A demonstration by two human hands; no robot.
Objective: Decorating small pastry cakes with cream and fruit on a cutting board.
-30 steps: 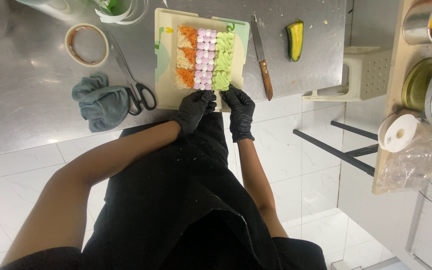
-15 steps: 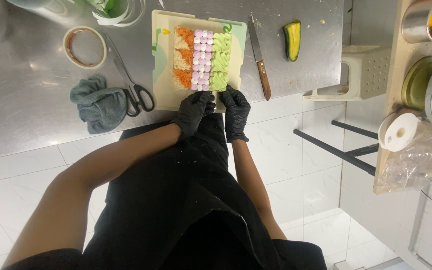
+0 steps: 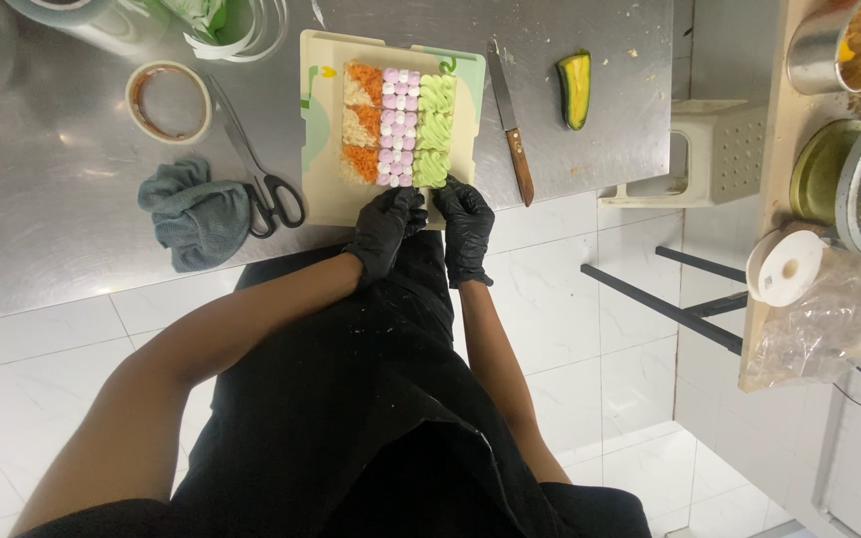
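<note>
Hands in black gloves meet at the near edge of a cream cutting board on a brushed steel counter. Left hand & right hand sit side by side, fingers curled down at the board's rim w/ something small between them; whether they grip it can't be told. On the board lies a rectangular block of food in three strips: orange-and-white shreds, pink-and-white dots, piped pale-green ridges. Nearby: wood-handled knife at right, black-handled scissors and crumpled grey cloth at left, roll of tape, halved green-skinned vegetable.
</note>
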